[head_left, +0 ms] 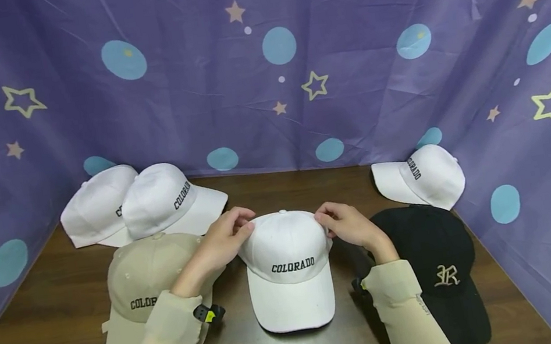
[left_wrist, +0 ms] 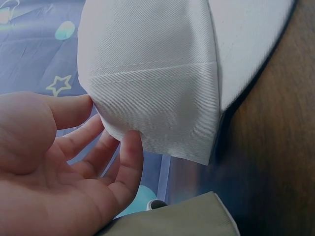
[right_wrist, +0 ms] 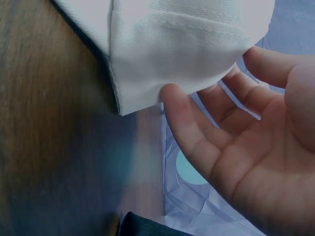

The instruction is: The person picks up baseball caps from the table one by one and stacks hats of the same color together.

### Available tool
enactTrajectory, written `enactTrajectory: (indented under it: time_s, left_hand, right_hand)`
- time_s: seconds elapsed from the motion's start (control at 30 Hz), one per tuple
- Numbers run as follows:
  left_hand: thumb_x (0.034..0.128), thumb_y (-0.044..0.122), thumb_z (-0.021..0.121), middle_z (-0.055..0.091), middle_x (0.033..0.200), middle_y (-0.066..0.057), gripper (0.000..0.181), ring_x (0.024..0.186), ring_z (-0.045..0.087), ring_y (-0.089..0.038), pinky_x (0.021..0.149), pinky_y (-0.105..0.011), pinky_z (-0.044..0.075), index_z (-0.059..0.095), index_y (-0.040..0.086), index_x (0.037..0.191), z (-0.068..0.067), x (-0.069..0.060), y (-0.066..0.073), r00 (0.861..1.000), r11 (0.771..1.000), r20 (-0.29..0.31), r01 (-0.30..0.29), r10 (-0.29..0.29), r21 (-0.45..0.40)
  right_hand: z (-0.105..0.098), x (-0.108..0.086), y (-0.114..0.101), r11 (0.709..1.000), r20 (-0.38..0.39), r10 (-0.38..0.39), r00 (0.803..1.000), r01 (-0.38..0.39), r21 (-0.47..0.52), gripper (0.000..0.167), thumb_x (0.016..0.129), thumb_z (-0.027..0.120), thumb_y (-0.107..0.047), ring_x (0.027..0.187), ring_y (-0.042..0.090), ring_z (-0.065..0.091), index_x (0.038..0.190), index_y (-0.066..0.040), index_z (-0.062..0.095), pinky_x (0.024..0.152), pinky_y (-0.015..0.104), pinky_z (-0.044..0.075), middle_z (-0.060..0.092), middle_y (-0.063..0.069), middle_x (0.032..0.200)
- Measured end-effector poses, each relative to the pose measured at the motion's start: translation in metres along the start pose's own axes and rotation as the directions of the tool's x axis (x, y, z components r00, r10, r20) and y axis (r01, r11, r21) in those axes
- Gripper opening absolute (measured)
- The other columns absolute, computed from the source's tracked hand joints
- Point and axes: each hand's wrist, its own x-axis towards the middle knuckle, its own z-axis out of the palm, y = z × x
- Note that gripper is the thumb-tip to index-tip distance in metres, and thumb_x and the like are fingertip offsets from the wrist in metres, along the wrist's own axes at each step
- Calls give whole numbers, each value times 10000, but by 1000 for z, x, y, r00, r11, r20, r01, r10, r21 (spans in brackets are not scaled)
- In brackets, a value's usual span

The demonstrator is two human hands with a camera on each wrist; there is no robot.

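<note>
A white baseball cap (head_left: 286,247) with black COLORADO lettering is at the middle of the table, its brim pointing toward me. At its left side my left hand (head_left: 224,239) holds the crown, with thumb and curled fingers on the cloth. My right hand (head_left: 350,225) holds the opposite side in much the same way. In the left wrist view the little finger (left_wrist: 131,157) lies against the lower edge of the white cap (left_wrist: 152,98). From the right wrist, the thumb (right_wrist: 270,66) touches the back of the cap's side panel (right_wrist: 172,59).
A beige cap (head_left: 136,274) lies under my left forearm, and a black cap (head_left: 422,239) is beside my right forearm. Two overlapping white caps, the front one (head_left: 158,203) uppermost, sit back left. Another white cap (head_left: 434,173) is back right. A purple curtain (head_left: 223,103) borders the table.
</note>
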Motion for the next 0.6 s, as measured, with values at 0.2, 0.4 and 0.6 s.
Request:
enactTrajectory:
  time_s: [0.2,0.4,0.6]
  left_hand:
    - [1085,138,596,693,1148,-152,265,1083,659,-311,990,-492,519,636,12,1315,-1,1,0,1000,1000,7,-12,12,-8]
    - [1081,124,598,696,1153,-152,267,1085,655,-310,986,-489,515,639,3,1315,-2,0,0,1000,1000,5,-14,14,-4]
    - [1073,117,599,685,1139,-150,266,1067,640,-309,973,-485,504,641,4,1310,-4,-2,3,999,999,-18,-42,43,28]
  right_hand:
    - [0,0,1,1000,-10,2,1000,-2,3,237,1116,574,-294,901,284,686,1169,-104,705,849,449,589,685,78,1042]
    - [-3,-2,-2,1000,-13,-20,1000,20,-17,272,1114,577,-295,1013,268,710,1233,-92,713,885,455,610,712,94,1158]
    - [-16,-13,-16,997,-52,-52,997,48,-66,330,1106,594,-332,1068,338,727,1328,-112,700,886,440,603,721,88,1263]
